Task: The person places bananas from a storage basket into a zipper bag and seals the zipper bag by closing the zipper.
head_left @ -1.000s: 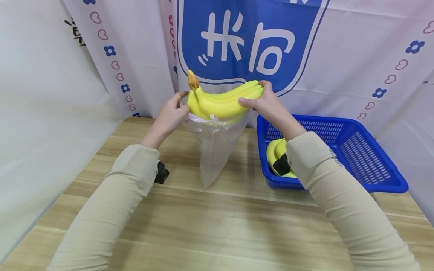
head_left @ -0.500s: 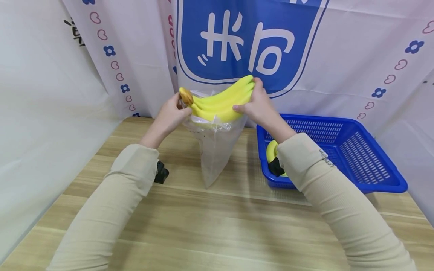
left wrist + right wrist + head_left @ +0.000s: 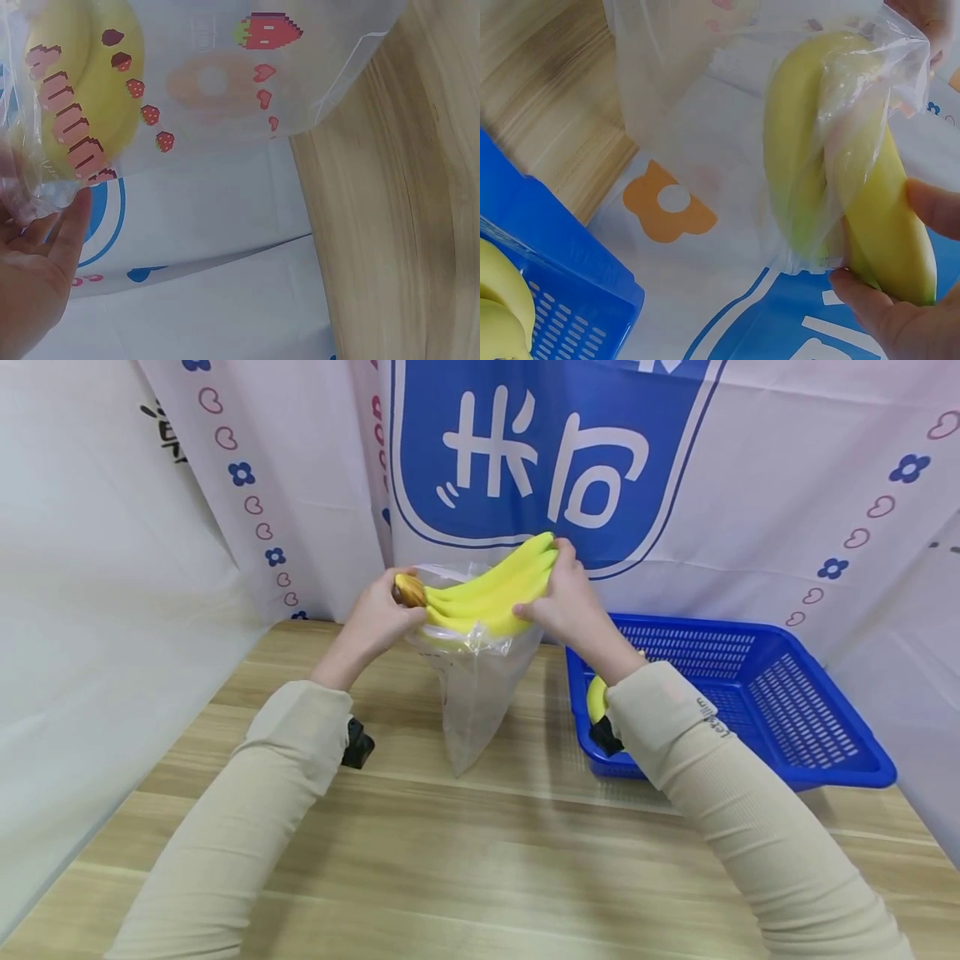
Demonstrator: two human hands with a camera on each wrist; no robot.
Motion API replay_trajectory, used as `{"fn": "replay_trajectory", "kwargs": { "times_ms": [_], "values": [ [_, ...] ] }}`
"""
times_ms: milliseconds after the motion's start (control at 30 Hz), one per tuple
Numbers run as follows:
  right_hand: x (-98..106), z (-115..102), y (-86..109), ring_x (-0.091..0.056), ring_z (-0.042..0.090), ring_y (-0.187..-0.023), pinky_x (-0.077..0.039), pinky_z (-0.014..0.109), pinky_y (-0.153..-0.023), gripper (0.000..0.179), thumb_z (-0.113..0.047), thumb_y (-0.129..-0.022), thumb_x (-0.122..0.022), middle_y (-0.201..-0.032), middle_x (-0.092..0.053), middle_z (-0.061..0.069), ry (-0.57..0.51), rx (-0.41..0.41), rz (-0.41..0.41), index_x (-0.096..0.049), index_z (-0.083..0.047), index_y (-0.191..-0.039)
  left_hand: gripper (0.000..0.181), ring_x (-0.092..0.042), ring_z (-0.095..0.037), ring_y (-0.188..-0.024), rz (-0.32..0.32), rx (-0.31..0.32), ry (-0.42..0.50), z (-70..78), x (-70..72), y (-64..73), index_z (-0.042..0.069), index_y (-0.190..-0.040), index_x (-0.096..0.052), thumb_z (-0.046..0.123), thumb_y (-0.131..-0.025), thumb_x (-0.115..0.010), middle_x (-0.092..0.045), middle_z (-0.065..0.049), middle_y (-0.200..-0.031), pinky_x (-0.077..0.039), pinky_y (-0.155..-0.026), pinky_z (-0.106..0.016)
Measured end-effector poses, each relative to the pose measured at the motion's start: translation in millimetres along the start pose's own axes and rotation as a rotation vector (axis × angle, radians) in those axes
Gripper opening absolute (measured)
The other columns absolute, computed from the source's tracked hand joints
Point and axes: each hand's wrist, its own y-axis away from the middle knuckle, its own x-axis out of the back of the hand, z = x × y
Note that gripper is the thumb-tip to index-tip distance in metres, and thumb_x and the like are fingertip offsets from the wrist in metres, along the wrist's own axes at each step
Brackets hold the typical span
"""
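Observation:
A yellow bunch of bananas [image 3: 491, 597] lies aslant in the mouth of a clear plastic bag [image 3: 474, 706], its brown stem to the left and its tips up to the right. My left hand [image 3: 381, 622] holds the bag's rim beside the stem. In the left wrist view, strawberry and heart prints show on the bag [image 3: 210, 142]. My right hand [image 3: 568, 602] grips the tip end, thumb across the front. The right wrist view shows bag film over part of the bananas [image 3: 900, 232], with the tips outside it. The bag's lower corner hangs slack.
A blue perforated basket [image 3: 840, 781] stands at the right of the wooden table [image 3: 465, 877]. More bananas [image 3: 596, 700] lie in it, partly hidden by my right sleeve. Behind the table hangs a white printed cloth [image 3: 322, 502].
The banana bunch has come down and left into the bag's mouth, its stem tipping from upright toward my left hand. My right hand has moved left with it; the left stays nearly in place.

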Motion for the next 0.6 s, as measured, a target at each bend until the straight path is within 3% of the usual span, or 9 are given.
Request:
{"fn": "replay_trajectory", "kwargs": {
  "times_ms": [267, 433, 600],
  "values": [
    [-2.6, 5.6, 1.8, -0.046, 0.027, -0.123, -0.045, 0.036, -0.106, 0.095, -0.007, -0.084, -0.068, -0.147, -0.032, 0.018, -0.008, -0.012, 0.006, -0.002, -0.011, -0.152, 0.061, -0.045, -0.027, -0.117, -0.007, -0.012, -0.001, 0.0, -3.0, -2.3, 0.001, -0.143, -0.036, 0.009, -0.084, -0.05, -0.043, -0.018, -0.144, -0.042, -0.1, -0.038],
    [-1.6, 5.3, 1.7, -0.045, 0.027, -0.124, -0.044, 0.036, -0.108, 0.095, -0.006, -0.084, -0.068, -0.147, -0.032, 0.017, 0.014, -0.003, 0.012, -0.003, -0.011, -0.152, 0.066, -0.044, -0.026, -0.113, -0.01, -0.038, -0.051, 0.5, -6.4, -2.9, 0.002, -0.145, -0.035, 0.008, -0.081, -0.052, -0.041, -0.017, -0.144, -0.041, -0.093, -0.036],
    [-2.3, 1.7, 0.8, -0.045, 0.027, -0.123, -0.044, 0.036, -0.108, 0.094, -0.006, -0.083, -0.067, -0.146, -0.033, 0.018, 0.039, -0.003, 0.019, -0.004, -0.011, -0.152, 0.069, -0.042, -0.028, -0.118, -0.005, -0.042, -0.055, 0.0, -7.9, -1.9, 0.003, -0.146, -0.034, 0.006, -0.08, -0.054, -0.037, -0.017, -0.149, -0.04, -0.099, -0.041]
  ]
}}
